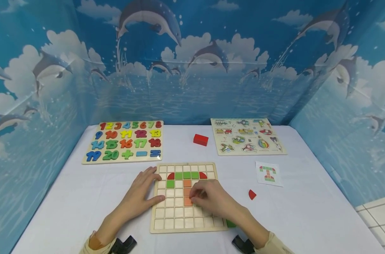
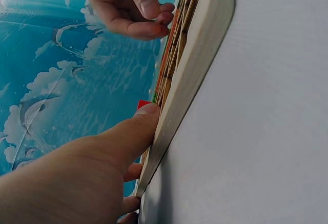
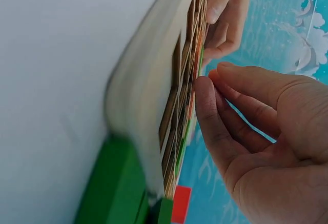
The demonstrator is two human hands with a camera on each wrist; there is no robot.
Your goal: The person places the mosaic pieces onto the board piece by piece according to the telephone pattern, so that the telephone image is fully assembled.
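My left hand rests at the left edge of a wooden grid board, thumb and fingertips spread over its rim. Thumb and fingers of my right hand pinch at the right side of the lowest orange square tile; a bit of orange shows between the fingertips in the right wrist view. Two other orange tiles stand above it in one column. Along an upper row lie green square tiles between two red quarter-circle tiles. Another green tile sits below the left red one. My right hand hides part of the grid.
A loose red quarter-circle piece lies right of the board, below a pattern card. Green blocks stand by the board's near right corner. Farther back are red blocks, a number puzzle and a picture puzzle.
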